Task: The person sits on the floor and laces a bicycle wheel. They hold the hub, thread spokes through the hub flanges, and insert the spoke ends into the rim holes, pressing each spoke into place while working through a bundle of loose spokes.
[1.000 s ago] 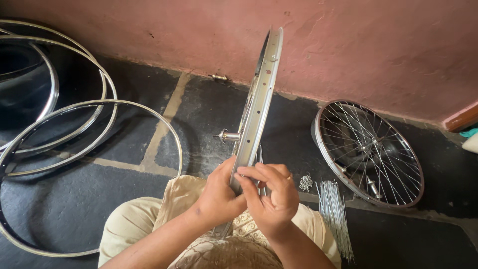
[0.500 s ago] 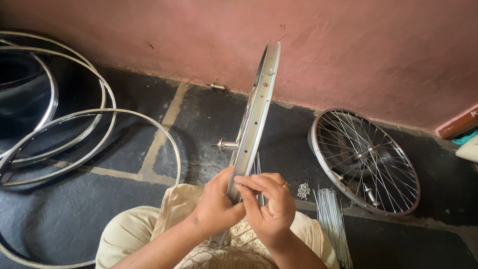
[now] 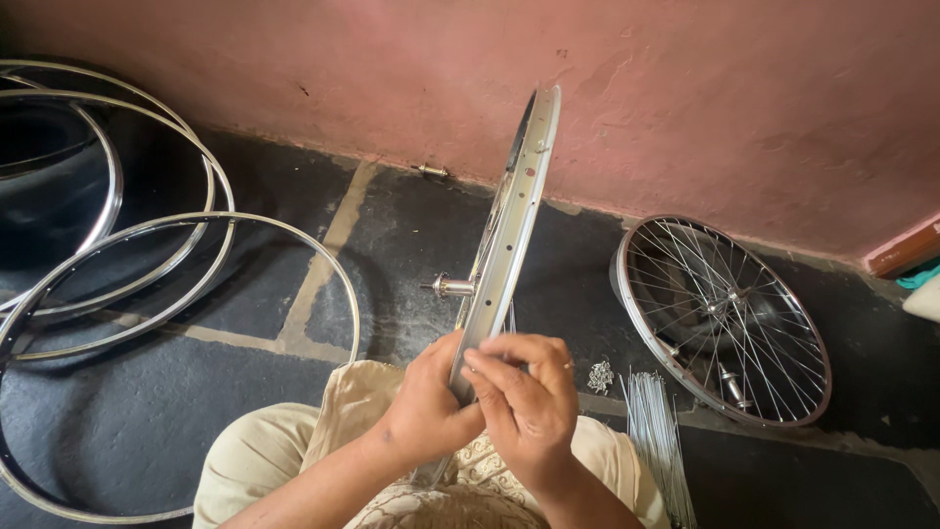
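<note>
gripping upright rim (image 3: 509,230) edge: left hand (image 3: 426,407), right hand (image 3: 529,397); floor (image 3: 392,245) beyond.

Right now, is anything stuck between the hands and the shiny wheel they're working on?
Nothing visible is. The left hand and the right hand both grip the near edge of the upright wheel rim directly, over the person's lap. The loose spokes and the small nipples lie on the floor to the right, apart from the hands.
</note>
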